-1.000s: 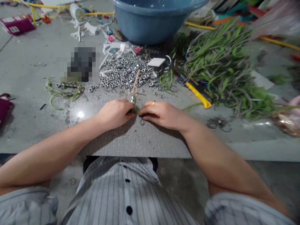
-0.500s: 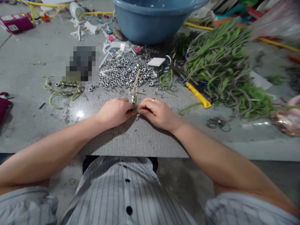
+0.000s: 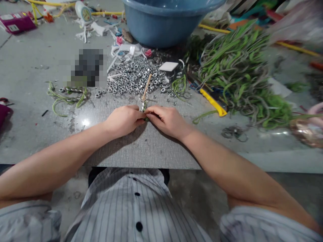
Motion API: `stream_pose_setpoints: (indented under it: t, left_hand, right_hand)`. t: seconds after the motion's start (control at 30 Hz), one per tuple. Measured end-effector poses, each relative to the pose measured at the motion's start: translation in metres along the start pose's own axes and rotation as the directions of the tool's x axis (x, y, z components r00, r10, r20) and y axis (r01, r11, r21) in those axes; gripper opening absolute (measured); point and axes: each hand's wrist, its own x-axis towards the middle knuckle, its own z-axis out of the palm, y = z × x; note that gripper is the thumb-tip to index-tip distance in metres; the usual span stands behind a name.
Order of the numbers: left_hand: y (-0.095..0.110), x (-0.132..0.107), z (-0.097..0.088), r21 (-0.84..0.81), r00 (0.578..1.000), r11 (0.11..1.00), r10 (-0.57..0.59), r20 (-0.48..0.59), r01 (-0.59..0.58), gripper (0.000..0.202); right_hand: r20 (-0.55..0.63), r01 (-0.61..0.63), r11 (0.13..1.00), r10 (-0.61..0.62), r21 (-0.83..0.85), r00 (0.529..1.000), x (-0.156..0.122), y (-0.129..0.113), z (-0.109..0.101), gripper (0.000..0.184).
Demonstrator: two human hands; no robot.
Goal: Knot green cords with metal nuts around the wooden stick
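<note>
My left hand (image 3: 124, 120) and my right hand (image 3: 165, 120) meet near the table's front edge, fingertips almost touching. Each pinches a short piece of green cord (image 3: 144, 108), mostly hidden by the fingers. Shiny metal pieces that look like nuts sit on the cord just beyond my fingertips. From there a thin wooden stick (image 3: 147, 87) points away toward a heap of metal nuts (image 3: 133, 75). Left of the heap lies another green cord strung with nuts (image 3: 75, 94).
A blue basin (image 3: 161, 25) stands behind the nuts. To the right are a yellow utility knife (image 3: 213, 102), a large pile of green and grey cords (image 3: 237, 70) and a small dark wire coil (image 3: 234, 133). A white square piece (image 3: 168, 66) rests by the nuts.
My right hand has shifted slightly left and up, closer against my left fingertips. The left hand, stick and heap of nuts look unchanged.
</note>
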Motion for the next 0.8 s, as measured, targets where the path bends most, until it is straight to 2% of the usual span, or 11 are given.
stream_pose_setpoints:
  t: [0.17, 0.3, 0.6, 0.8]
  left_hand:
    - [-0.001, 0.0, 0.002, -0.003, 0.999, 1.0, 0.023, -0.042, -0.023, 0.026]
    - [-0.001, 0.0, 0.003, -0.018, 1.0, 1.0, 0.005, -0.021, -0.005, 0.025]
    - [-0.001, -0.001, 0.004, -0.042, 0.999, 0.999, -0.02, -0.044, 0.018, 0.018]
    - [0.002, -0.002, 0.004, -0.051, 0.997, 0.997, -0.069, -0.046, 0.066, 0.027]
  right_hand:
    - [0.041, 0.041, 0.998, -0.039, -0.057, 0.998, -0.002, 0.005, -0.001, 0.028]
    - [0.094, 0.06, 0.994, -0.051, -0.092, 0.994, -0.004, 0.005, -0.006, 0.032]
    - [0.152, 0.064, 0.99, -0.044, -0.127, 0.987, -0.005, 0.003, -0.011, 0.029]
    - [0.174, 0.042, 0.991, -0.02, -0.123, 0.985, -0.004, 0.002, -0.012, 0.028]
